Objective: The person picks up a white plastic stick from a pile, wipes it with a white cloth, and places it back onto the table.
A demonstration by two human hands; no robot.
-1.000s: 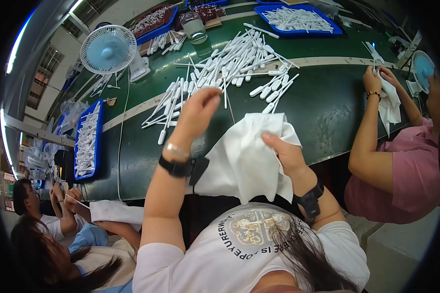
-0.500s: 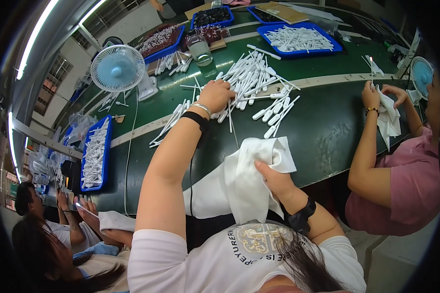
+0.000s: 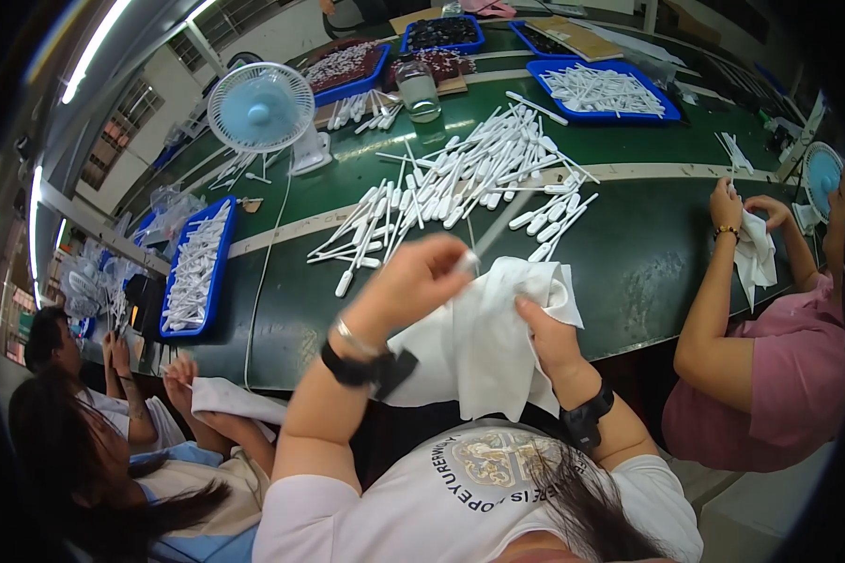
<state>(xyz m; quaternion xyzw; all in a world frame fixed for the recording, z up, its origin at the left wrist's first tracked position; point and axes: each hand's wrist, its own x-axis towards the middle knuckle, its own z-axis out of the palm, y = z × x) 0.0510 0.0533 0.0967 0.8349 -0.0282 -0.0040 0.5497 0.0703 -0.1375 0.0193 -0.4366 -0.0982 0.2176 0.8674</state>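
Observation:
My left hand (image 3: 406,289), a bracelet and a black band on its wrist, pinches one white plastic stick (image 3: 502,225). Motion blurs this stick, which slants up and away from my fingers just above the cloth. A white cloth (image 3: 479,349) hangs bunched over the table's front edge. It is gripped by my right hand (image 3: 552,340), the thumb pressed on top and the other fingers partly hidden by folds. Beyond both hands lies a loose pile of white sticks (image 3: 483,164) with thick rounded ends. Several more sticks (image 3: 549,214) lie at the pile's right side.
Blue trays of white sticks stand at far right (image 3: 671,113) and left (image 3: 218,272). A glass jar (image 3: 417,92) and a fan (image 3: 261,107) stand behind the pile. One person (image 3: 760,366) works at right with a cloth, others (image 3: 183,450) at left. A cable (image 3: 261,314) crosses the green table (image 3: 629,253).
My left hand has drawn back from the pile toward the cloth, now with a white stick in its fingers. My right hand still grips the cloth. The whole view has shifted slightly.

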